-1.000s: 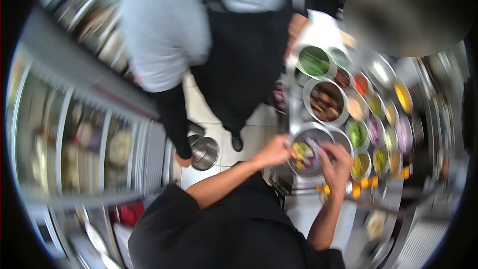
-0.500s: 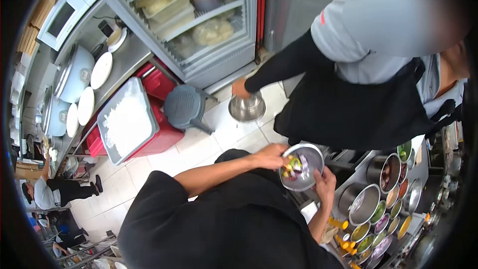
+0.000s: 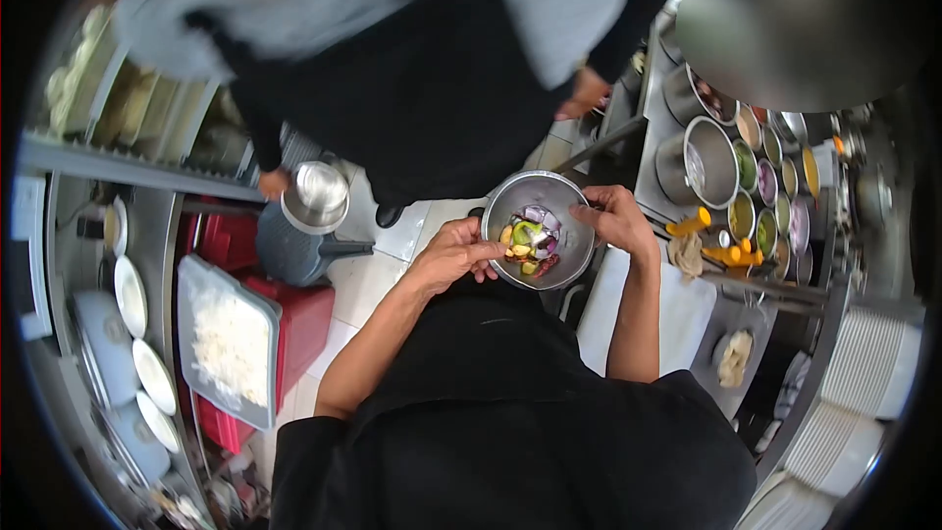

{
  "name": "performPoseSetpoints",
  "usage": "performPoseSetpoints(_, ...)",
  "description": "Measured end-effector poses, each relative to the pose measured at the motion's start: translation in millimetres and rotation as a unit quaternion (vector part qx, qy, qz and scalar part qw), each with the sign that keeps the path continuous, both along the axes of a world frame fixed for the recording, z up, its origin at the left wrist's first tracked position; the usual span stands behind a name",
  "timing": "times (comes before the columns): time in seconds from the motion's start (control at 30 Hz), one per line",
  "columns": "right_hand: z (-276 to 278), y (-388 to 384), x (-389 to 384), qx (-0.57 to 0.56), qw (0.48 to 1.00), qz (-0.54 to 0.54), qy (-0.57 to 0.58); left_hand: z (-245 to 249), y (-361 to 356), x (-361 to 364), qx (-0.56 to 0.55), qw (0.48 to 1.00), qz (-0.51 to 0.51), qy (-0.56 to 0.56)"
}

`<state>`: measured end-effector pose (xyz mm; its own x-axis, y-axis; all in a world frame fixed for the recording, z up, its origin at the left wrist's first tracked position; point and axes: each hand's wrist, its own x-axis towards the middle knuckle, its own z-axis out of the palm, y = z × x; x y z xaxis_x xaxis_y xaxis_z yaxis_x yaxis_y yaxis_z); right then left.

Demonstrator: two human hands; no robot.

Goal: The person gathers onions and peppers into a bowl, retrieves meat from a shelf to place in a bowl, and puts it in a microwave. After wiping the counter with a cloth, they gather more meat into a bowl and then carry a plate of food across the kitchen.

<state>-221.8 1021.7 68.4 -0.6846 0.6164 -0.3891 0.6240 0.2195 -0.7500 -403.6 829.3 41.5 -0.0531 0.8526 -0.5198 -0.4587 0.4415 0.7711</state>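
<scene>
Between my two hands is a round metal bowl [image 3: 574,260], held in front of my black apron. In it lie chopped vegetables [image 3: 531,236], with purple onion, green and yellow pieces. My left hand [image 3: 456,253] is closed on the bowl's left rim, its thumb reaching over the edge beside the pieces. On the upper right rim, my right hand [image 3: 620,219] grips with the thumb inside and the fingers outside, partly hidden.
A co-worker in a black apron [image 3: 412,88] stands close ahead, holding a metal pot [image 3: 316,198]. To the right, a counter carries a white cutting board [image 3: 648,309] and several metal containers. A lidded tub [image 3: 231,344] and a grey stool [image 3: 294,250] stand left.
My view has turned right, bringing the counter and cutting board closer to the middle. The co-worker now stands directly ahead with the pot raised near the stool. Both my hands still hold the bowl.
</scene>
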Motion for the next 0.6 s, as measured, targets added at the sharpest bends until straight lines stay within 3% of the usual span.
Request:
performPoseSetpoints(0.07,8.6,2.4,9.5,-0.097,0.994,-0.039,0.028,-4.3,8.2,3.6,0.014,0.999,0.027,-0.035)
performPoseSetpoints(0.13,5.4,8.1,15.6,-0.100,0.993,-0.049,0.034,9.0,16.0,4.7,0.020,0.998,0.022,-0.051)
performPoseSetpoints(0.2,4.5,15.1,16.3,-0.132,0.961,-0.196,0.146,14.6,23.3,7.1,0.032,0.998,0.026,-0.044)
performPoseSetpoints(0.33,-6.2,41.8,5.1,-0.059,0.946,-0.260,0.184,11.7,35.6,16.5,0.050,0.998,0.017,0.036)
performPoseSetpoints(0.47,-15.3,62.3,-32.0,-0.039,0.921,-0.295,0.250,4.3,40.2,13.5,0.051,0.997,0.035,0.042)
performPoseSetpoints(0.53,-17.0,71.7,-50.5,-0.057,0.919,-0.286,0.265,5.8,45.3,11.9,0.046,0.997,0.053,0.044)
performPoseSetpoints(0.6,-26.9,84.6,-66.2,0.000,0.934,-0.254,0.251,3.0,52.9,10.4,0.054,0.994,0.069,0.068)
